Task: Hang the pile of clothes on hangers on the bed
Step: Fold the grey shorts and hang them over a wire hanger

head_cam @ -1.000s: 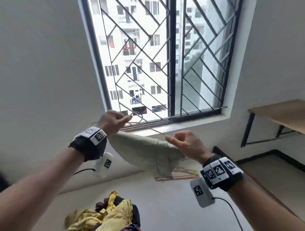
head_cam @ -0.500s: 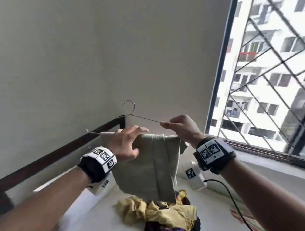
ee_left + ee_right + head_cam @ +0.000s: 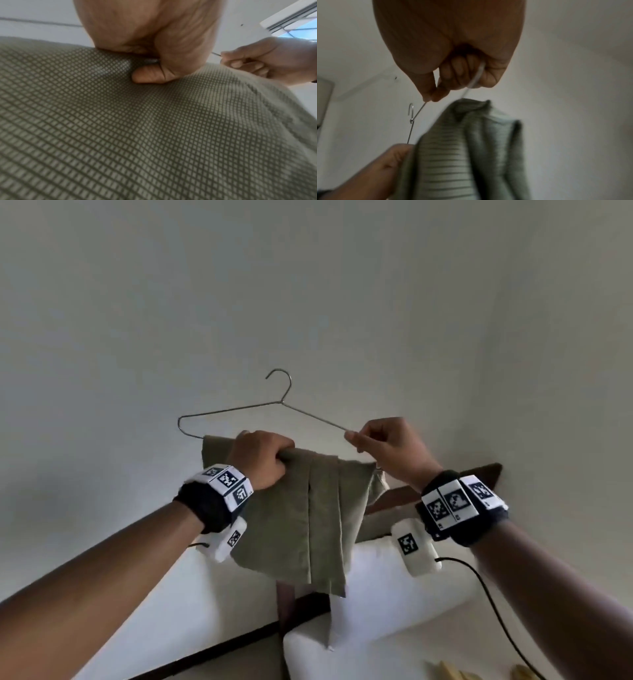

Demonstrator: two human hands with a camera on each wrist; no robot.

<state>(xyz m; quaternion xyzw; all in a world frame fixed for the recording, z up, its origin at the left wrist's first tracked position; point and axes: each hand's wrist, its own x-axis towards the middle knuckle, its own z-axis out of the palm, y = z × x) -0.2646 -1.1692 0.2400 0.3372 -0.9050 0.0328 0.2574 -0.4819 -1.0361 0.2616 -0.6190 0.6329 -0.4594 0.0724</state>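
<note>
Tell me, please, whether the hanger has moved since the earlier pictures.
Yes: the hanger, earlier before the window, has swung left and is now before the plain wall above the headboard.

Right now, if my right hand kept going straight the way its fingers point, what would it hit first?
The right hand pinches the wire hanger, fingertips pointing left along it. Going on, it would probably meet the left hand gripping the green cloth; depth is unclear.

The head camera looked forward and up at a wall, both hands raised at arm's length. Each wrist camera sat close under its own palm — all three views shared the hanger (image 3: 236, 409) and cloth (image 3: 301, 518).
</note>
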